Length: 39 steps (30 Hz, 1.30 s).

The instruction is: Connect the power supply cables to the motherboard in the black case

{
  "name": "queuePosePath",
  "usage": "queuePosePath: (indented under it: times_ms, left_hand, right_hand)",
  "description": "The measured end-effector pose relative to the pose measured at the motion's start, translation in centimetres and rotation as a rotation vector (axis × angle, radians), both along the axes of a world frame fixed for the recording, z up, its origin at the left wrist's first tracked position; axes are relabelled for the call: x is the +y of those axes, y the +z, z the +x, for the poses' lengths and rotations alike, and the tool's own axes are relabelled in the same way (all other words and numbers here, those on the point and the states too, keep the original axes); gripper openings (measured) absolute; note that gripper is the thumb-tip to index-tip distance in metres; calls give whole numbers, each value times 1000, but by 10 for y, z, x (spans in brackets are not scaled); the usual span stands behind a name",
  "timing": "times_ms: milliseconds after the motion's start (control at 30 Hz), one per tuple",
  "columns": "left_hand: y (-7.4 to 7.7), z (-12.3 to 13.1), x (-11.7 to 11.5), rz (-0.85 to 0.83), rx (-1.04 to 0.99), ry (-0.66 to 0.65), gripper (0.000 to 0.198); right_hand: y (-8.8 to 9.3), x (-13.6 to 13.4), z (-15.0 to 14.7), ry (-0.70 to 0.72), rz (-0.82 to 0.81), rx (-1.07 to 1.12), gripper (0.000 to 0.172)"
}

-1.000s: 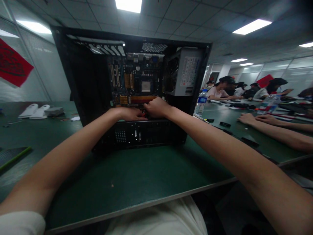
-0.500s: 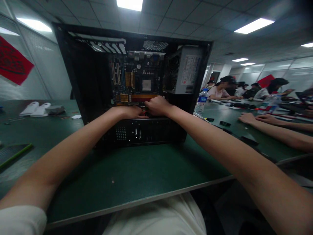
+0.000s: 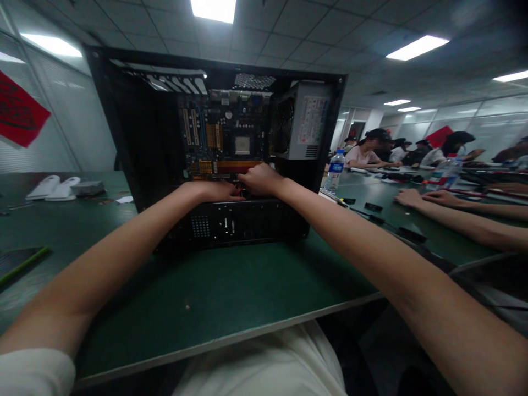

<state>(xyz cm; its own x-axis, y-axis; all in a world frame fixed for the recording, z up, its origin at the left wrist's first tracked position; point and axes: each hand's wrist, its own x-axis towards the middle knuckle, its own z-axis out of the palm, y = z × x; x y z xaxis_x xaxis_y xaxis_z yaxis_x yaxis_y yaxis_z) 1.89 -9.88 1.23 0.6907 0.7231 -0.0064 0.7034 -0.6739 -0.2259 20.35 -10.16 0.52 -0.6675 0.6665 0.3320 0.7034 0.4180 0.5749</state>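
Note:
A black computer case (image 3: 268, 223) stands open towards me on the green table. Inside it I see a motherboard (image 3: 230, 129) with a bare square processor (image 3: 242, 146), and a grey power supply (image 3: 312, 115) at the upper right. Both of my hands reach in over the case's lower edge, below the red memory slots (image 3: 235, 165). My left hand (image 3: 214, 191) is closed, its fingertips at a small patch of red, perhaps wire. Right beside it my right hand (image 3: 263, 179) is also closed, knuckles up. What the fingers pinch is too small and shaded to name.
White slip-on shoe-like items (image 3: 53, 188) and a grey block (image 3: 88, 188) lie on the left, nearer me a green-edged dark panel (image 3: 25, 264). A water bottle (image 3: 335, 171) stands right of the case. Another person's hands (image 3: 412, 198) rest on the table there.
The view has shifted slightly, so the case appears a little further left and lower. Both hands stay together at the same spot inside the case.

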Motion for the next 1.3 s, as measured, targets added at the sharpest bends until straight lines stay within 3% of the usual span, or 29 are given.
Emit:
queuePosePath:
  times_ms: [433, 667, 933, 1167, 1300]
  left_hand:
    - [-1, -1, 2, -36, -63, 13, 57]
    - [0, 1, -2, 8, -1, -25, 62]
    - [3, 6, -6, 42, 20, 63, 62]
    - [5, 7, -12, 46, -76, 95, 63]
    - [6, 6, -10, 137, -208, 83, 52]
  right_hand:
    - [-3, 5, 4, -46, 7, 144, 31]
    - [0, 0, 3, -67, 8, 118, 32]
    - [-1, 4, 6, -83, -4, 130, 35]
    - [0, 5, 7, -96, -21, 159, 36]
    - [2, 3, 7, -120, -36, 173, 39]
